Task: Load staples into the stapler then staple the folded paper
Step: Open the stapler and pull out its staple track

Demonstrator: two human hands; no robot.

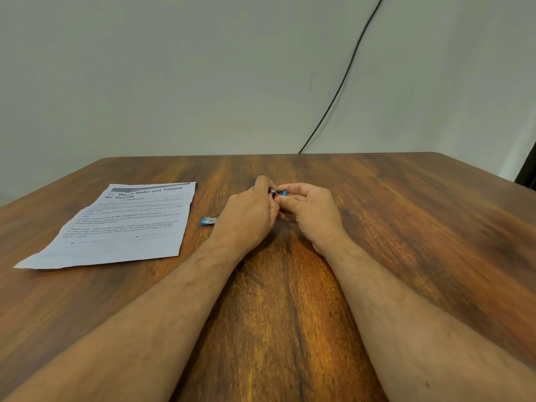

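Note:
A small blue and metal stapler (280, 193) is held between both hands at the middle of the table; only its top end shows. My right hand (311, 211) curls round it from the right. My left hand (249, 216) has its fingers bent against the stapler's left end, and what they pinch is hidden. A small blue staple box (208, 220) lies on the wood just left of my left wrist. The printed paper (121, 224) lies flat at the left, apart from both hands.
The brown wooden table (406, 227) reaches to a plain wall. A black cable (345, 79) runs down the wall to the table's far edge at the right. A dark object (528, 172) stands beyond the far right corner.

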